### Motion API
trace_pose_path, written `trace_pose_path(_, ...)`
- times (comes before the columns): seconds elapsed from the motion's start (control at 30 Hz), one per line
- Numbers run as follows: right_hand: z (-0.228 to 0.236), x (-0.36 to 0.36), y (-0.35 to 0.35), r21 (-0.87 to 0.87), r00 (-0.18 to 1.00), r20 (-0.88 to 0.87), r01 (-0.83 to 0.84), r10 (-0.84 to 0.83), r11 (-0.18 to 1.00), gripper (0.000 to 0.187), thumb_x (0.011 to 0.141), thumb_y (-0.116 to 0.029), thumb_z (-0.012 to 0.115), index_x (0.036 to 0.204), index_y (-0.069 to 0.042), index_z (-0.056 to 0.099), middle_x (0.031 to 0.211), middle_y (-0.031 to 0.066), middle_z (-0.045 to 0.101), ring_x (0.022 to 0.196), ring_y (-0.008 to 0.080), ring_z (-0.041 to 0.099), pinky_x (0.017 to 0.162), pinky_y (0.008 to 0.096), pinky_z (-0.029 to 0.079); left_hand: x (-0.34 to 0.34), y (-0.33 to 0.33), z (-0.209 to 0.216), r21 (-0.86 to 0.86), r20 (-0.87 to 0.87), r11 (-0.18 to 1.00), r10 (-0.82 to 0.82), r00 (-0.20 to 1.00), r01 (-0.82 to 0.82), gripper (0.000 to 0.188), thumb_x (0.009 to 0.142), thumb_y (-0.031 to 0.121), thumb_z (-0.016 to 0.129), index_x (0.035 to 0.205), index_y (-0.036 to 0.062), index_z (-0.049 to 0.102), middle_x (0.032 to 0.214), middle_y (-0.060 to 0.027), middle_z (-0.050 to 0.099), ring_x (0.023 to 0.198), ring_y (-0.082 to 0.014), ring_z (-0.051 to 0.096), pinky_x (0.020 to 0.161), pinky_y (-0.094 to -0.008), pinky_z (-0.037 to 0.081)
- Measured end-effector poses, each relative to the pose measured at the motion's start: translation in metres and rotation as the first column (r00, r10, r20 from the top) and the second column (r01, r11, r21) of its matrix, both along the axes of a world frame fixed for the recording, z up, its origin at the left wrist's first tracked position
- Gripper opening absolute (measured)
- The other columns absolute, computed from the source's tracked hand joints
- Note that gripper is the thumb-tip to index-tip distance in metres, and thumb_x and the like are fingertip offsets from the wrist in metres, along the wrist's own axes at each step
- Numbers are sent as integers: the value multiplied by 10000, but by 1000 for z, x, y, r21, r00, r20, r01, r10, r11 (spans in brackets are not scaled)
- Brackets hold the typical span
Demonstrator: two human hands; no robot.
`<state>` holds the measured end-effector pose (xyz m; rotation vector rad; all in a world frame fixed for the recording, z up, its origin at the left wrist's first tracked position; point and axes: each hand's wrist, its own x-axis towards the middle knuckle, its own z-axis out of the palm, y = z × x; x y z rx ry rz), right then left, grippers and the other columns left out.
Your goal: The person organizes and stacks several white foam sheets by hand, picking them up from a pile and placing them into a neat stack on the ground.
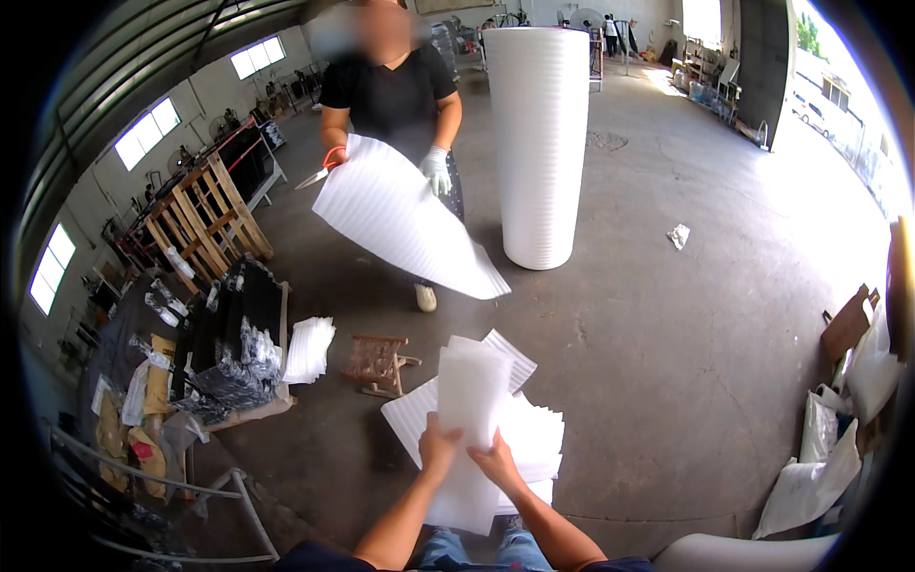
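Upright in front of me stands a long strip of white foam sheet (pixel 472 381). My left hand (pixel 440 446) grips its left edge. On its right edge, my right hand (pixel 496 459) is closed with the thumb on the near face. Below and behind it lies a loose pile of white foam sheets (pixel 534 434) fanned out in different directions. Across from me, a person in a black top holds a wide foam sheet (pixel 400 205) and scissors (pixel 334 158) with orange-red handles. That person's other hand wears a pale glove (pixel 437 172).
A tall white foam roll (pixel 538 143) stands behind the pile. A low wooden stool (pixel 377 362) and a small foam stack (pixel 310 350) are left of it. Wrapped black goods (pixel 238 334) and a wooden pallet (pixel 210 221) line the left; white bags (pixel 810 477) lie right.
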<state>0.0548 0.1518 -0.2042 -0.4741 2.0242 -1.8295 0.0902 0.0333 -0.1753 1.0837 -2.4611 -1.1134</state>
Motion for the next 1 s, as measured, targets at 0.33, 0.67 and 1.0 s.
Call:
trace_pose_path(0.33, -18, -3, 40, -259, 881, 377, 395, -285, 881, 257, 861, -128, 500, 1033, 59, 535, 910, 111, 598, 815, 193, 554, 728, 321, 439, 2, 26, 8, 77, -59, 902, -421, 905, 425, 497, 747, 172, 633, 1170, 37, 409, 930, -243, 606, 870, -399, 597, 764, -421, 472)
trace_pose_path(0.67, 0, -1, 68, -373, 770, 606, 495, -197, 785, 287, 831, -111, 603, 1057, 48, 526, 944, 83, 586, 847, 154, 532, 758, 299, 424, 6, 28, -3, 36, 229, 917, -395, 890, 398, 500, 704, 266, 689, 1109, 35, 508, 961, -227, 616, 917, -370, 592, 785, -418, 462)
trace_pose_path(1.0, -60, 30, 126, -97, 790, 554, 375, -263, 922, 226, 689, -33, 578, 903, 39, 590, 737, 58, 589, 632, 145, 545, 564, 285, 444, 34, 31, -87, 128, 335, 761, -637, 694, 636, 632, 764, 408, 646, 1212, 10, 445, 1104, -254, 564, 1030, -404, 542, 885, -436, 414)
